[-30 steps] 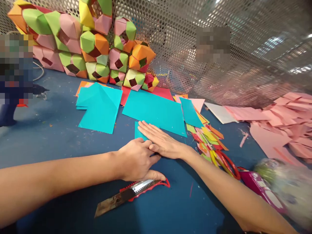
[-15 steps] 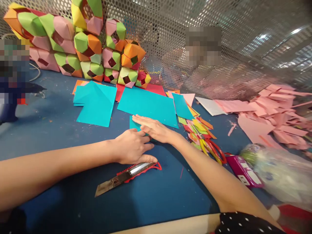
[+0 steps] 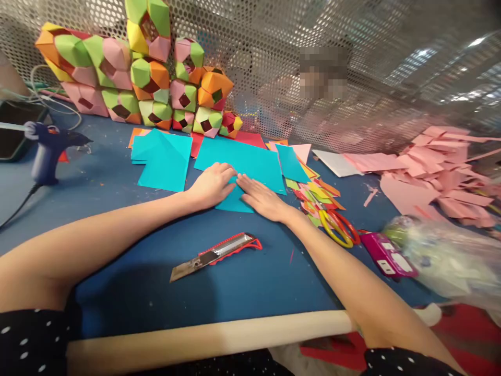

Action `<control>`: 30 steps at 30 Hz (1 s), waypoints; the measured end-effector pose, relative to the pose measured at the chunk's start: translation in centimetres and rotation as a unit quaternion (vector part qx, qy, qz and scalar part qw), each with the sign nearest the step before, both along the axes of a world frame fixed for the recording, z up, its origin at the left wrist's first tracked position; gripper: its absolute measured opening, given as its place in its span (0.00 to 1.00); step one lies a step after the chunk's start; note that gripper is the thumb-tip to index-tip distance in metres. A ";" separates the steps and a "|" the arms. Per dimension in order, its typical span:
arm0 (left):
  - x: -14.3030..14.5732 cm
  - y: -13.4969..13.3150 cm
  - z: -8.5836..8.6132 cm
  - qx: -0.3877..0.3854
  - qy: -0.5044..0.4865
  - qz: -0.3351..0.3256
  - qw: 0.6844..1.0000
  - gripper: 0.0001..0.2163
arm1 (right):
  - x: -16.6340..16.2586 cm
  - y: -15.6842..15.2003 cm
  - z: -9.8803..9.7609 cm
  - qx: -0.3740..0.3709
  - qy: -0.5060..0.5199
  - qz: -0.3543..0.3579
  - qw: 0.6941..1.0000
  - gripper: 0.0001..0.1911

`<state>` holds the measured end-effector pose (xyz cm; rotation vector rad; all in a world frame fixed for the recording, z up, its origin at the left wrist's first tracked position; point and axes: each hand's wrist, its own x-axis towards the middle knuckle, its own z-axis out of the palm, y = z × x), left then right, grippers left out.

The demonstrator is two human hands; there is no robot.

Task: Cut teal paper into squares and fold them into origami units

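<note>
A small piece of blue paper (image 3: 234,202) lies on the table, partly covered by both my hands. My left hand (image 3: 211,185) has its fingers bent together around the paper's upper left part; its fingertips are partly hidden. Flat on the right side of the same piece rests my right hand (image 3: 264,199), fingers stretched out. Just beyond my hands is a larger blue sheet (image 3: 245,159). A stack of blue paper (image 3: 166,164) sits to the left. Nearer to me lies a red utility knife (image 3: 217,256), its blade extended to the left, touched by neither hand.
Folded paper modules (image 3: 154,81) are stacked against a perforated metal screen (image 3: 258,47). A blue glue gun (image 3: 49,151) stands at left. Scissors (image 3: 336,230), paper scraps (image 3: 313,201), a purple box (image 3: 387,256), a plastic bag (image 3: 450,256) and pink strips (image 3: 426,180) occupy the right.
My left hand has moved forward, away from the knife, onto the upper left of the small blue paper. My right hand has shifted right, exposing more of the paper. The view has tilted and turned left.
</note>
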<state>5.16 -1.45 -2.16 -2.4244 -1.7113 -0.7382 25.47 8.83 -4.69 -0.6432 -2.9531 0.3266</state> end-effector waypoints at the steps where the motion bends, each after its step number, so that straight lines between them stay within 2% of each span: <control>1: 0.0 0.2 -0.4 -0.016 0.014 0.007 1.000 0.18 | 0.0 0.1 -0.1 -0.001 0.005 -0.003 1.000 0.34; 5: 0.2 0.0 -1.2 -0.131 0.102 -0.028 0.986 0.24 | 0.1 0.2 -0.6 0.003 0.020 0.001 1.000 0.33; 10: 0.4 -0.6 -0.6 -0.220 0.111 0.005 0.969 0.28 | 0.2 -0.2 -0.7 0.030 -0.006 -0.015 0.999 0.33; 15: 0.3 -0.7 -0.2 -0.234 0.109 0.029 0.966 0.34 | 0.0 -1.0 -0.3 0.084 -0.062 -0.051 0.993 0.33; 19: 0.2 -0.7 -0.3 -0.242 0.114 0.035 0.963 0.34 | -0.6 -1.7 -0.3 0.152 -0.023 -0.058 0.986 0.30; 23: 0.2 -0.6 -0.5 -0.236 0.105 0.033 0.965 0.34 | -1.0 -1.9 -0.4 0.099 -0.010 0.008 0.995 0.31; 25: 0.2 -0.6 -0.5 -0.232 0.095 0.037 0.967 0.34 | -1.1 -1.8 -0.4 0.073 -0.013 0.012 0.997 0.33; 30: 0.1 -0.7 -0.4 -0.238 0.106 0.044 0.965 0.34 | -1.3 -1.7 -0.3 0.067 -0.008 0.011 0.998 0.34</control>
